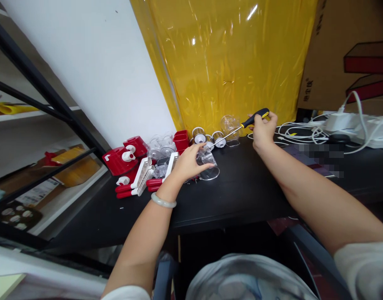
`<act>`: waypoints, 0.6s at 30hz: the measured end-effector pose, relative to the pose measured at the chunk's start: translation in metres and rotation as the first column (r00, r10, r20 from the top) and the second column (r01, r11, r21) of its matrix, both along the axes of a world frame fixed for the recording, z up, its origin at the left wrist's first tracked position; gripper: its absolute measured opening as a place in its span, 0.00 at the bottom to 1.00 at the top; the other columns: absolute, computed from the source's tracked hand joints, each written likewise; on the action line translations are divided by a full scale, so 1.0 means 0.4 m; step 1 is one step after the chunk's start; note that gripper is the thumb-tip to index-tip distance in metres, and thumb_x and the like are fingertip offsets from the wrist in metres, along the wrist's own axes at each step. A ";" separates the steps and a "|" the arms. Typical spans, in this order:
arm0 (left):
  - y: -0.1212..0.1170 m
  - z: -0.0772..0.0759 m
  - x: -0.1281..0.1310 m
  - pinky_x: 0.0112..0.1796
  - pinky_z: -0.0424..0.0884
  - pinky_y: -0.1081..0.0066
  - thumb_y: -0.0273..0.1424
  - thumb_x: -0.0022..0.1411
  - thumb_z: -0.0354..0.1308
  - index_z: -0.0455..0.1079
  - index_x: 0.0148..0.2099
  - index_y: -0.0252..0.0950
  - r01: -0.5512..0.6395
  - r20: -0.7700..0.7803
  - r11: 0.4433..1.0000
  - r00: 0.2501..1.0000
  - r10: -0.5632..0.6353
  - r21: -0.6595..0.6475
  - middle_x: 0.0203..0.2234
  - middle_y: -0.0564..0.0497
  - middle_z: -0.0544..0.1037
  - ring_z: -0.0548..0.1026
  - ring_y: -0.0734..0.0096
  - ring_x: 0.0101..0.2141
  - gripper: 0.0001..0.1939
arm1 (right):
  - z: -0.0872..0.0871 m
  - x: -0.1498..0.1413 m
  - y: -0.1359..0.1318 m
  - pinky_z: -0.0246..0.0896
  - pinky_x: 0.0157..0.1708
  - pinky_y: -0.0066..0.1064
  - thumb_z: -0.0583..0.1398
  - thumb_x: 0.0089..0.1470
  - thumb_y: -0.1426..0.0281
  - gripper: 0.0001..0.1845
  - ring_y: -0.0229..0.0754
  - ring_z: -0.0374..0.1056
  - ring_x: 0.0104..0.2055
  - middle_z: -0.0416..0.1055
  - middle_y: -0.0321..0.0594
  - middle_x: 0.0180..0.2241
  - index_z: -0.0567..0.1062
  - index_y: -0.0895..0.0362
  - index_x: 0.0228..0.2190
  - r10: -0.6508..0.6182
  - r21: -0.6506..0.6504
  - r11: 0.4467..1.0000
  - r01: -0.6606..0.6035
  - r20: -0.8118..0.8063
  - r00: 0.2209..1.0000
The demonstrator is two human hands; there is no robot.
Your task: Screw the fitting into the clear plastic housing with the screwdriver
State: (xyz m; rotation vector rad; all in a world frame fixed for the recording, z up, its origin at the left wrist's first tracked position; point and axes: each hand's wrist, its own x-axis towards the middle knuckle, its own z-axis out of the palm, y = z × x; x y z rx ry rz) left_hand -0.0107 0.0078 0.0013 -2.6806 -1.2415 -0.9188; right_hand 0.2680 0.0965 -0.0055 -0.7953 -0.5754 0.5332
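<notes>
My right hand point(265, 130) is closed around the dark blue and yellow handle of a screwdriver point(253, 119). The long metal shaft slants down to the left, and its end lies by the fingertips of my left hand point(188, 163). That left hand grips a clear plastic container point(209, 172) from the side, its round rim facing me above the black table. Whether the tip touches the container cannot be made out. Just behind stand several metal grating drums point(219, 139) with white ends and another clear plastic piece point(230, 124).
Left on the black table point(241, 191) sit red grater bodies point(120, 161), white handles with red grips point(142, 176), clear parts point(161, 146) and a red box point(181, 141). White cables point(304, 132) and a power strip point(379, 129) lie right. A yellow plastic curtain point(235, 62) hangs behind.
</notes>
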 end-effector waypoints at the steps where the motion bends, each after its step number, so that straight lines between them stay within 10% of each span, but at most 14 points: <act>1: 0.000 0.000 0.000 0.59 0.73 0.49 0.45 0.58 0.75 0.64 0.67 0.41 -0.002 -0.001 1.000 1.000 0.002 -0.001 0.57 0.41 0.78 0.77 0.48 0.58 0.41 | 0.001 0.000 -0.001 0.77 0.34 0.34 0.58 0.62 0.66 0.19 0.42 0.79 0.45 0.80 0.41 0.44 0.62 0.50 0.53 0.012 0.005 1.000 -0.012 -0.006 1.000; 18: 0.001 0.000 0.001 0.59 0.73 0.49 0.46 0.58 0.75 0.64 0.67 0.40 -0.005 -0.004 1.000 1.000 0.005 -0.001 0.58 0.41 0.78 0.77 0.48 0.58 0.41 | -0.011 0.014 0.019 0.78 0.39 0.35 0.61 0.60 0.65 0.21 0.42 0.77 0.48 0.76 0.39 0.43 0.65 0.51 0.53 -0.045 -0.017 0.999 0.045 -0.004 0.999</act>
